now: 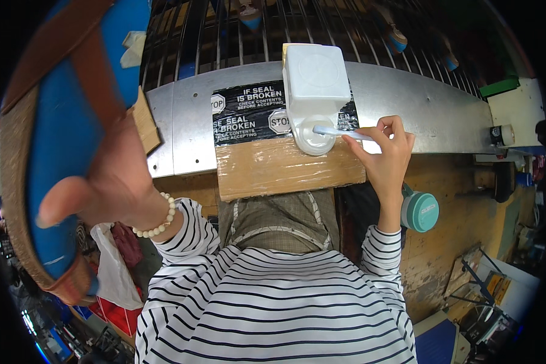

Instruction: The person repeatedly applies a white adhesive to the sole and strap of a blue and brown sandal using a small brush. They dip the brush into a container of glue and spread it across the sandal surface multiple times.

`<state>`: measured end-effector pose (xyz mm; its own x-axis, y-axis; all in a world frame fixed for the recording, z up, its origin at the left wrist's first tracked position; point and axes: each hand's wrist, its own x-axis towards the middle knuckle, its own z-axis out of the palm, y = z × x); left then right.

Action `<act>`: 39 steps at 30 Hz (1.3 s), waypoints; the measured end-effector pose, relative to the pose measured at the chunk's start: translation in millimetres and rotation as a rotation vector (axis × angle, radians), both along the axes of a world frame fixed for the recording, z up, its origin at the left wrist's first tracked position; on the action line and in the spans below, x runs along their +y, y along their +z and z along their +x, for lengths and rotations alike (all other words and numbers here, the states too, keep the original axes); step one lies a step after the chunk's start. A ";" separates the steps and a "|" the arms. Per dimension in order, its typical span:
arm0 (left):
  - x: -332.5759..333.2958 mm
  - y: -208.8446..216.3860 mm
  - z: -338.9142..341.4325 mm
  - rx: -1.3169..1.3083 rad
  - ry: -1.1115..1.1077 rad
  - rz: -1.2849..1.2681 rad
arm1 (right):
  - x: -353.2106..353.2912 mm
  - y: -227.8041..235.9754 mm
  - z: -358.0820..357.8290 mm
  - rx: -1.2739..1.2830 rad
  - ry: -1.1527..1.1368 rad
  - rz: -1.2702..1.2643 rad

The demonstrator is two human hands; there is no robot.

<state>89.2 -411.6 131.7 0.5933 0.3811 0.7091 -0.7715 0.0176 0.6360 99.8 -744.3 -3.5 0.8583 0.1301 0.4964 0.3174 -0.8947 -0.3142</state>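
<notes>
At the left, close to the camera, is a large sandal [57, 142] with a blue footbed, brown straps and a tan sole edge. My left hand [118, 176], with a beaded bracelet on the wrist, grips it. The thumb shows in front of the blue, while the fingertips are blurred and partly hidden. In my right hand [385, 151], pinched between thumb and fingers, is a slim pale brush [346, 131]. Its tip is in the round mouth of a white plastic cup [312, 145], which joins a boxy white bottle [317, 73].
Bottle and cup rest on a cardboard box [285, 168] with black printed tape, at the edge of a metal bench [421, 112]. Beyond runs a roller conveyor [212, 36] carrying blue-soled sandals [397, 41]. A teal-lidded container [421, 211] stands low right, beside my forearm.
</notes>
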 end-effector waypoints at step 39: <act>-77.5 -36.6 -38.5 0.097 -0.357 -0.048 | 46.0 153.6 -2.4 -0.639 0.310 0.387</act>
